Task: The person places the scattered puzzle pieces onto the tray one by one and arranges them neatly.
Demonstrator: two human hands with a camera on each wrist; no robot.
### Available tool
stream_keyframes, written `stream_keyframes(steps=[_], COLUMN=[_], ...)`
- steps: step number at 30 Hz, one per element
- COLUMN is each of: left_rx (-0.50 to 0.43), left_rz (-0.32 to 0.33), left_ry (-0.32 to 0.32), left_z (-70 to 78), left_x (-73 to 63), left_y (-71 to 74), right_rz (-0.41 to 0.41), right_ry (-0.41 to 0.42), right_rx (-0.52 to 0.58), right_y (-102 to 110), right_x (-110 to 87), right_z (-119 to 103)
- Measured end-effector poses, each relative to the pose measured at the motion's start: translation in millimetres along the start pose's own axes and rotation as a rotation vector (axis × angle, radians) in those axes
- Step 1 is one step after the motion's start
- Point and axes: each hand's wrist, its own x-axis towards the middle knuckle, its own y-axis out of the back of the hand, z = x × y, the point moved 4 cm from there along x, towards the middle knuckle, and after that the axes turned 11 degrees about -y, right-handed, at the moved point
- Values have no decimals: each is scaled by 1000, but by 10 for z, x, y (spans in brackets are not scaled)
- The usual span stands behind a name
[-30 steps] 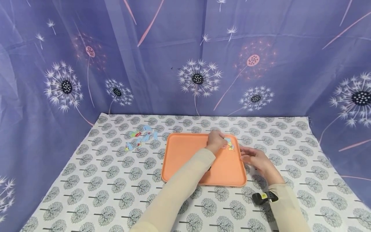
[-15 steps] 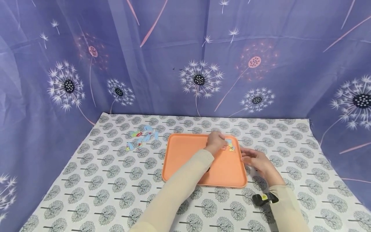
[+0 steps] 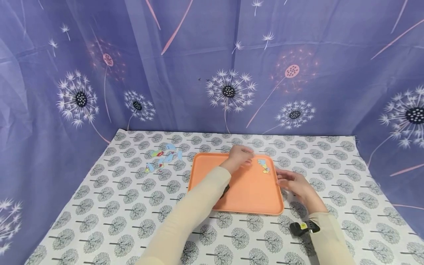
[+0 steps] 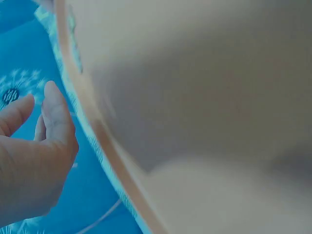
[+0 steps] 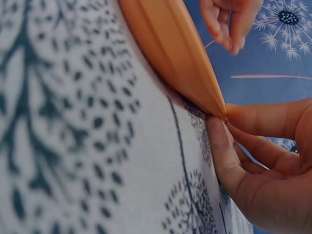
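Observation:
An orange tray [image 3: 253,193] lies on the cloth in front of me. Flat, colourful pieces resembling jigsaw puzzle pieces [image 3: 264,166] sit together in its far right corner. Above the tray's far part, left of those pieces, hovers my left hand [image 3: 239,157]; in the left wrist view its thumb and fingers stand apart with nothing visible between them. At the tray's right side, my right hand [image 3: 298,186] pinches the rim [image 5: 217,105] between thumb and fingertips, as the right wrist view shows.
Several loose blue, red and green pieces [image 3: 165,157] are scattered on the tree-print cloth [image 3: 132,209], left of the tray. A purple dandelion curtain [image 3: 179,92] hangs behind and at the sides.
My left hand has drawn back to the left from the pieces in the tray's corner, leaving them lying there in fuller view. My right hand stays at the rim.

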Motion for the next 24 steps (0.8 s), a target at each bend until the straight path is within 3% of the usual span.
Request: stream_keyframes(steps=[9, 24], left_rx=[-130, -159], left_rz=[-51, 113], left_ry=[-42, -56], left_z=[83, 15], left_x=[37, 20], left_y=[510, 1502], right_rz=[-4, 6], right_ry=[5, -2], right_rx=[13, 17], right_y=[1, 13], right_x=[-8, -2], right_z=[-7, 10])
